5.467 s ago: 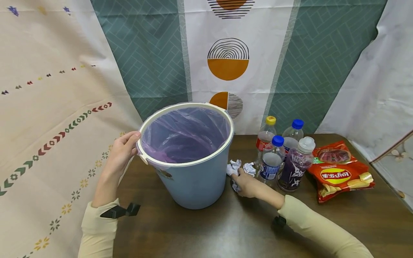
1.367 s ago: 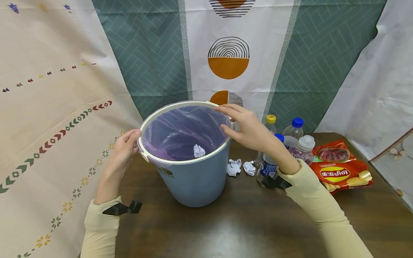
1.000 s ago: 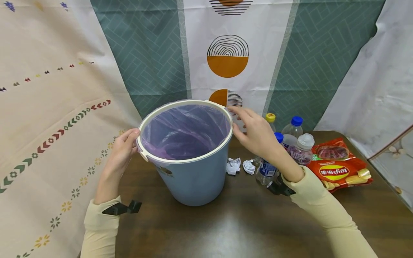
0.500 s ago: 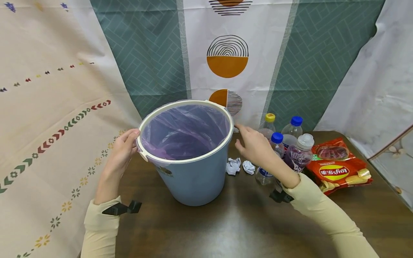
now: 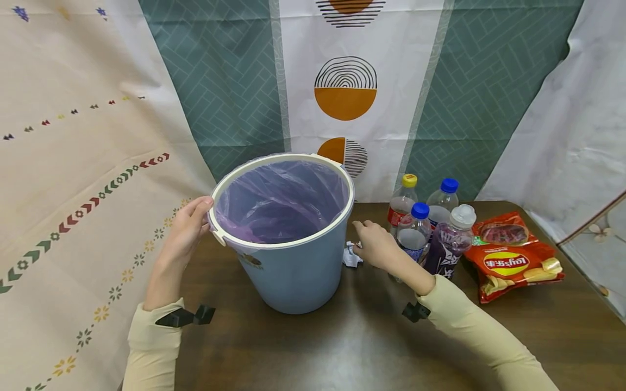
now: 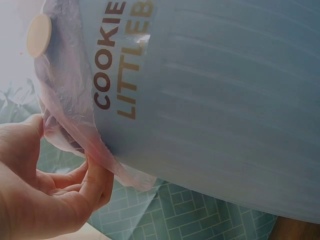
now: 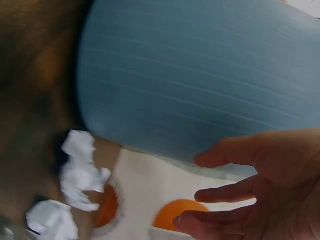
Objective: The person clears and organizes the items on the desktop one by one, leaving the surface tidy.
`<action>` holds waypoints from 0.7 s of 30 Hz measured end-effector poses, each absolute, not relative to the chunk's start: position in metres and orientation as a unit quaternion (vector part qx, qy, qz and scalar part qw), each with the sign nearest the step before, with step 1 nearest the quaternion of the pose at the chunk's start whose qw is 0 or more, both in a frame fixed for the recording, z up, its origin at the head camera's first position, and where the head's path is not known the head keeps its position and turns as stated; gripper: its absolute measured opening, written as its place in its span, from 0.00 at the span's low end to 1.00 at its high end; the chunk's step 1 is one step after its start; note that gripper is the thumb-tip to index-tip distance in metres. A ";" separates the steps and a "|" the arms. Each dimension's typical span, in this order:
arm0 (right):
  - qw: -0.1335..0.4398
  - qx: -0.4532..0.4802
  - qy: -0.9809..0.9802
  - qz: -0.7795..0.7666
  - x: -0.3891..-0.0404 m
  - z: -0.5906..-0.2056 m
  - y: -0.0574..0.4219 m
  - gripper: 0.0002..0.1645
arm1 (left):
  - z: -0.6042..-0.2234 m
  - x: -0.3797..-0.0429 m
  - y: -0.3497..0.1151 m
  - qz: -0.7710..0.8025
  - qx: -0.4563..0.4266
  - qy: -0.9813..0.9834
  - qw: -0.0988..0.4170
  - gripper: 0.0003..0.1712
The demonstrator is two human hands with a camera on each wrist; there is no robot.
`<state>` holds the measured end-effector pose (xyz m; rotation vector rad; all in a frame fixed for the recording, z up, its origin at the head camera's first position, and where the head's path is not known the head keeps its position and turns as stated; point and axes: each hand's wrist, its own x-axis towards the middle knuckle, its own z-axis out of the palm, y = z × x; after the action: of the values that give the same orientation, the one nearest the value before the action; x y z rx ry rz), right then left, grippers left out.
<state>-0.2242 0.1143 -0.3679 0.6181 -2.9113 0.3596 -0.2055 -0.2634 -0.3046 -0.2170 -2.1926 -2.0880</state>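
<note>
Left hand (image 5: 188, 221) pinching, right hand (image 5: 377, 247) loose

Left forearm (image 5: 163, 279) near upright in head view; thumb (image 6: 34, 126) opposite curled fingers (image 6: 99, 182). Right forearm (image 5: 412, 274) angles inward, its hand lower than the left, thumb apart from gently bent fingers.

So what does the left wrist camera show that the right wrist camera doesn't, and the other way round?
Only the left: the left hand, the pinkish liner and the brown lettering. Only the right: the right hand, two crumpled papers and orange printed shapes. Both share the blue bin and some wooden table.
</note>
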 end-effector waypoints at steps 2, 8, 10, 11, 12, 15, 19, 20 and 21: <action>0.045 0.199 -0.973 0.111 -0.227 -0.377 0.113 0.36 | -0.304 -0.206 -0.263 -0.683 -0.064 -0.726 0.052 0.12; -0.010 0.190 -0.976 0.109 -0.237 -0.399 0.108 0.38 | -0.304 -0.205 -0.263 -0.674 -0.052 -0.735 0.059 0.11; -0.024 0.194 -0.975 0.109 -0.242 -0.405 0.106 0.39 | -0.305 -0.205 -0.263 -0.674 -0.056 -0.734 0.062 0.11; -0.019 0.203 -0.974 0.101 -0.249 -0.417 0.108 0.40 | -0.305 -0.205 -0.264 -0.674 -0.058 -0.734 0.062 0.11; -0.027 0.205 -0.973 0.099 -0.251 -0.420 0.107 0.40 | -0.305 -0.205 -0.264 -0.675 -0.063 -0.733 0.062 0.11; -0.057 0.207 -0.973 0.088 -0.258 -0.430 0.105 0.40 | -0.306 -0.205 -0.264 -0.677 -0.079 -0.729 0.062 0.12; -0.084 0.197 -0.974 0.069 -0.258 -0.436 0.101 0.41 | -0.307 -0.205 -0.263 -0.677 -0.095 -0.727 0.063 0.12; -0.081 0.198 -0.975 0.061 -0.258 -0.438 0.101 0.41 | -0.307 -0.205 -0.263 -0.677 -0.095 -0.727 0.063 0.12; -0.078 0.199 -0.975 0.052 -0.258 -0.440 0.101 0.41 | -0.307 -0.205 -0.263 -0.678 -0.096 -0.726 0.063 0.12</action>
<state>-0.2582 0.1011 -0.4403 0.6589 -3.2274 0.1723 -0.2046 -0.2632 -0.3065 -0.2898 -2.1954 -2.0482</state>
